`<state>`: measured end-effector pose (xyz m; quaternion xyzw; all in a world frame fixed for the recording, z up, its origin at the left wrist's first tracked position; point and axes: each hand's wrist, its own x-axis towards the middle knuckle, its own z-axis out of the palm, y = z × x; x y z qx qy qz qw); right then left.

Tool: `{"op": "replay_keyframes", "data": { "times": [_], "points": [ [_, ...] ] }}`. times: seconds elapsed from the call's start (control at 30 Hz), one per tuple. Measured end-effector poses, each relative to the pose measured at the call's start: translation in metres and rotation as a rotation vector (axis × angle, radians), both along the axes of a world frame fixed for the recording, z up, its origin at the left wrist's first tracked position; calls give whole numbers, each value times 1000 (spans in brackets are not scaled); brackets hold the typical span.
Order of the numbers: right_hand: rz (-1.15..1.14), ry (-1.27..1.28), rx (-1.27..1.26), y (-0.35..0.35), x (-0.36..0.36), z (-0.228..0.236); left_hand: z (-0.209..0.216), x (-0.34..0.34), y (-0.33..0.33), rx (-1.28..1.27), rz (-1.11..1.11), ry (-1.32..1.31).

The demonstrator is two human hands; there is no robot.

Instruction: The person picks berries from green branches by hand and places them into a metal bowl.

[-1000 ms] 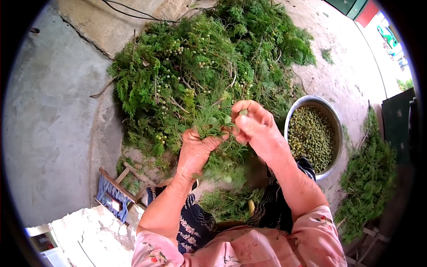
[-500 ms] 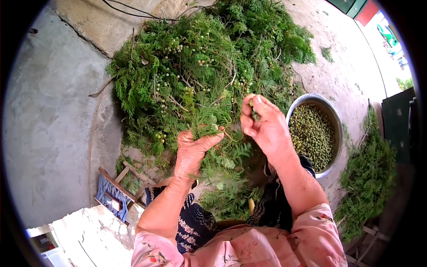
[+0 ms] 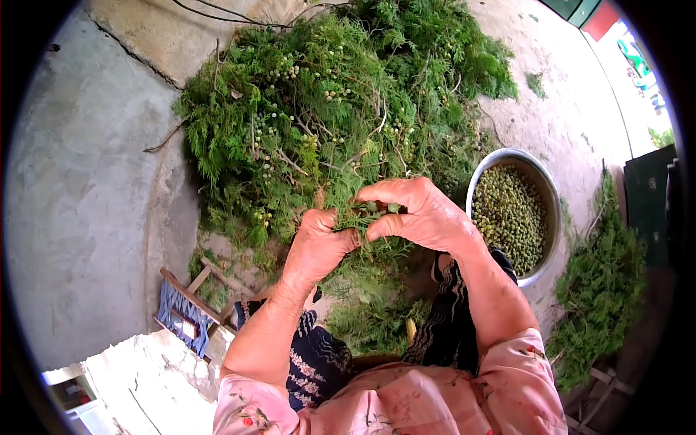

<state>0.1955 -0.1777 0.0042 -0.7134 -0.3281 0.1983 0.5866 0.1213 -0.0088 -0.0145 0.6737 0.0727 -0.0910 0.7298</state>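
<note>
My left hand (image 3: 317, 245) is closed, pinching a leafy evergreen sprig (image 3: 342, 194) between thumb and fingers. Just to its right, my right hand (image 3: 428, 216) curls around the sprig's side, thumb and forefinger at the foliage. A few small green cones (image 3: 392, 208) show inside its bent fingers; how many it holds is hidden. Beyond both hands lies a big heap of cut evergreen branches (image 3: 290, 134) dotted with pale green cones. A metal basin (image 3: 554, 225) filled with picked green cones stands right of my right forearm.
More cut evergreen foliage (image 3: 598, 304) lies at the right, and loose sprigs (image 3: 370, 326) lie between my knees. A small wooden stool or frame with blue strips (image 3: 180, 313) stands at the lower left. Dark cables (image 3: 225, 16) cross the ground at the top.
My right hand, raised apart with cones in its fingers, has come down and left to the sprig. The left hand still grips the sprig.
</note>
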Motion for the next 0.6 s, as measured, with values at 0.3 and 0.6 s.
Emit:
{"op": "replay_keyframes", "data": {
  "times": [0.3,0.6],
  "points": [
    [-209,454,200,9,-14,-4,0,0,1,-265,68,98],
    [-278,950,672,-8,7,-14,-5,15,1,-351,428,-77]
  ]
}}
